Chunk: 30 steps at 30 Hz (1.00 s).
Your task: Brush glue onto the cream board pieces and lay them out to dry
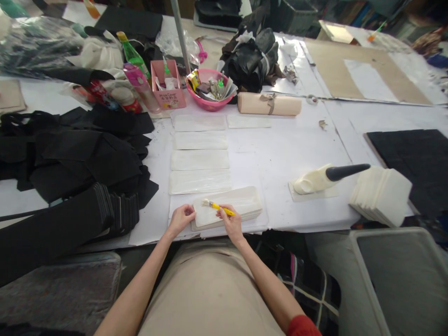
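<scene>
Right hand pinches the yellow handle of a brush, bristles over the top sheet of a white stack at the tabletop's near edge. Left hand, thumb and fingertips together, at the stack's left end; cannot tell whether it grips the sheet.

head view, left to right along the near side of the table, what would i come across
pile of black pieces → left hand → right hand → cream container with a black spout → stack of white pieces
</scene>
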### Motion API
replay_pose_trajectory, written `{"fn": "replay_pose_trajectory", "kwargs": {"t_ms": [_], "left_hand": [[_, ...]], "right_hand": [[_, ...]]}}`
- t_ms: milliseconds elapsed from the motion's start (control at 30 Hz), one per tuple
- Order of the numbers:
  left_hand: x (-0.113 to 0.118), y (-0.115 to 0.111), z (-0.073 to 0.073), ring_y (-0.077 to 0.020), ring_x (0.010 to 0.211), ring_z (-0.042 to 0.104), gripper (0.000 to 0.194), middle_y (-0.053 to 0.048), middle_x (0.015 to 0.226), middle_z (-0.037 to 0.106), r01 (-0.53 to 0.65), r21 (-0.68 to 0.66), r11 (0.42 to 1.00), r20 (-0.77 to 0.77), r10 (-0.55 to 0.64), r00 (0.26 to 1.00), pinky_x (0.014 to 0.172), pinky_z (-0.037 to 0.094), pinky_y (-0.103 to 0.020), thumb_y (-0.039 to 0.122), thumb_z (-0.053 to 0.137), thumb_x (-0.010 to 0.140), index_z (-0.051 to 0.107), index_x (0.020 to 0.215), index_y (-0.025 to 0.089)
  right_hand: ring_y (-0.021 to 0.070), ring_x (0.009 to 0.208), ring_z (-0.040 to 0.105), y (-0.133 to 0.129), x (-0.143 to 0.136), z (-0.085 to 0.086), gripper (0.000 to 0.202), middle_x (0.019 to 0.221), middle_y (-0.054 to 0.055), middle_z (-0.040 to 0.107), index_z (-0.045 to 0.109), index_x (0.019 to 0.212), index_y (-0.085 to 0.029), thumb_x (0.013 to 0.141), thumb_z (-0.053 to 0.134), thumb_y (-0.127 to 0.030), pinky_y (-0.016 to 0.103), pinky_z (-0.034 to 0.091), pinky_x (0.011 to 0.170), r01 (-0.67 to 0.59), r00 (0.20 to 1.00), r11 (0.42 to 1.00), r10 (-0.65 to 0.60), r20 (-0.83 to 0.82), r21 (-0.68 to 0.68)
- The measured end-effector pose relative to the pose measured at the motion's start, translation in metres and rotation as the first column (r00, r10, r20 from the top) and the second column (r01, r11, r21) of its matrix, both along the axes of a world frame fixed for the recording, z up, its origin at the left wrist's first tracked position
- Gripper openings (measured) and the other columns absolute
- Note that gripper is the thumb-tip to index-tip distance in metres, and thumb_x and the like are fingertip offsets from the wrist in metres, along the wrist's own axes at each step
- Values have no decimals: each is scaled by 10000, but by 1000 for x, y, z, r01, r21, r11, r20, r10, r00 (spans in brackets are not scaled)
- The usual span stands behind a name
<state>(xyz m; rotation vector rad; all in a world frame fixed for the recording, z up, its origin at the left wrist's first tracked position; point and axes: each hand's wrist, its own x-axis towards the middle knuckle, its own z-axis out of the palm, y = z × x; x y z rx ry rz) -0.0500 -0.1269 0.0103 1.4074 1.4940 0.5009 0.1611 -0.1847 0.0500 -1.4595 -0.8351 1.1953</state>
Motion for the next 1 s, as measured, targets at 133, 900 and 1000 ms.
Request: {"fn": "replay_pose_trajectory", "kwargs": {"t_ms": [133,900,1000], "left_hand": [[0,0,0,-148,567,570,141,6,607,632,10,12,1000,-18,-10,1000,554,430,-242,326,621,655,597,658,187],[-4,2,-5,-139,527,542,183,16,576,611,25,-28,999,13,-24,1000,529,412,-236,366,642,648,593,649,189],[-5,2,-7,-141,534,551,194,12,583,615,30,-31,999,16,-29,999,530,416,-237,373,648,646,597,657,186]], "right_hand": [[204,667,705,-1,45,-15,405,743,50,698,624,1009,-140,822,598,-498,322,576,605,282,959,959,-280,47,-22],[191,747,696,-17,85,-2,378,831,58,690,621,1041,-145,850,571,-468,361,580,740,453,864,883,-469,185,119],[192,728,698,-12,67,-4,370,824,61,699,646,1017,-152,834,595,-469,355,587,713,265,959,961,-271,78,73]]}}
